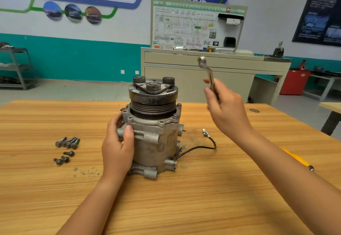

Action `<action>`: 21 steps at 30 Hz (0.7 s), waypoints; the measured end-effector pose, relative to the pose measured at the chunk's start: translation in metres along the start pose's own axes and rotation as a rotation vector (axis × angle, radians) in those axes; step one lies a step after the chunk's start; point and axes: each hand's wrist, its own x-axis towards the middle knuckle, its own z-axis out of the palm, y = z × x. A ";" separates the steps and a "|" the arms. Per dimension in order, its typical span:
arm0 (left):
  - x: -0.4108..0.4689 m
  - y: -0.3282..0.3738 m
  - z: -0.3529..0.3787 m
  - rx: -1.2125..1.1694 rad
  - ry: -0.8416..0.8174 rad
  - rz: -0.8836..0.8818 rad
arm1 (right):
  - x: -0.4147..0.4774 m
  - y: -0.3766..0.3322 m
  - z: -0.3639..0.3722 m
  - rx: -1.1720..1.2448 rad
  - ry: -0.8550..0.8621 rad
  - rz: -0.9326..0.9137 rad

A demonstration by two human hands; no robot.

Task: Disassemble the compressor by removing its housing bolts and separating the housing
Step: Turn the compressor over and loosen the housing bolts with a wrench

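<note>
Forearms: both come in from the bottom edge, elbows cut off.
Worktop (184, 207): wood grain; dark smudges near the compressor's foot.
Left hand (118, 142): grasping the compressor (153, 138) on its left side, thumb across the front; fingers hidden behind the housing.
Compressor: upright at mid-worktop, dark pulley (153, 96) on top; its back is out of sight.
Flange holes: front ones look open; far side too hard to make out.
Right hand (227, 109): raised to the right of the pulley and clear of it, clenched round a wrench (207, 72). Hand is motion-blurred, and the wrench's lower end is hidden in the grip.
Bolts (67, 148): loose cluster on the worktop left of the compressor, well apart from it; count unclear where they overlap.
Wire (201, 147): black, runs from the compressor's right base across the worktop.
Yellow tool (297, 158): mostly hidden behind the right forearm, tip showing.
Cabinet (184, 79): behind the worktop; small parts on top, too blurred to name.
Rack (16, 66): far left, cut off; shelf contents unreadable.
</note>
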 end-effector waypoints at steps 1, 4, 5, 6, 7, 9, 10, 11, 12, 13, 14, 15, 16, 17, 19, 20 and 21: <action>0.000 -0.001 0.000 -0.001 0.000 0.000 | -0.005 -0.007 -0.011 -0.068 -0.035 -0.020; 0.000 -0.002 -0.001 0.011 -0.004 0.004 | -0.020 -0.026 -0.036 -0.390 -0.291 -0.072; 0.000 -0.002 -0.001 0.014 -0.007 0.001 | -0.023 -0.028 -0.039 -0.451 -0.362 -0.058; 0.000 -0.002 -0.001 0.017 -0.008 -0.003 | -0.024 -0.029 -0.039 -0.510 -0.422 -0.038; 0.000 -0.002 -0.001 0.019 -0.010 -0.009 | -0.025 -0.030 -0.038 -0.579 -0.480 -0.029; 0.000 -0.001 -0.001 0.022 -0.012 -0.019 | -0.027 -0.033 -0.033 -0.657 -0.545 -0.044; 0.000 0.000 -0.001 0.025 -0.012 -0.021 | -0.027 -0.034 -0.029 -0.679 -0.556 -0.040; 0.000 0.000 -0.002 0.029 -0.012 -0.023 | -0.027 -0.034 -0.026 -0.696 -0.563 -0.024; 0.000 0.001 -0.001 0.030 -0.014 -0.029 | -0.025 -0.036 -0.024 -0.717 -0.581 0.001; -0.001 0.002 -0.001 0.029 -0.016 -0.039 | -0.023 -0.039 -0.024 -0.744 -0.610 0.023; -0.001 0.002 -0.001 0.030 -0.016 -0.048 | -0.020 -0.044 -0.024 -0.783 -0.651 0.023; -0.001 0.002 -0.002 0.034 -0.013 -0.054 | -0.017 -0.049 -0.025 -0.826 -0.689 0.003; -0.001 0.002 -0.002 0.039 -0.009 -0.057 | -0.014 -0.055 -0.025 -0.867 -0.720 -0.021; -0.001 0.002 -0.001 0.042 -0.006 -0.057 | -0.012 -0.063 -0.026 -0.890 -0.743 -0.039; -0.001 0.002 0.002 0.048 0.006 -0.054 | -0.010 -0.077 -0.022 -0.889 -0.789 -0.032; -0.001 0.003 0.002 0.050 0.014 -0.048 | -0.011 -0.082 -0.018 -0.885 -0.820 -0.034; -0.001 0.003 0.002 0.052 0.018 -0.045 | -0.012 -0.086 -0.015 -0.888 -0.841 -0.056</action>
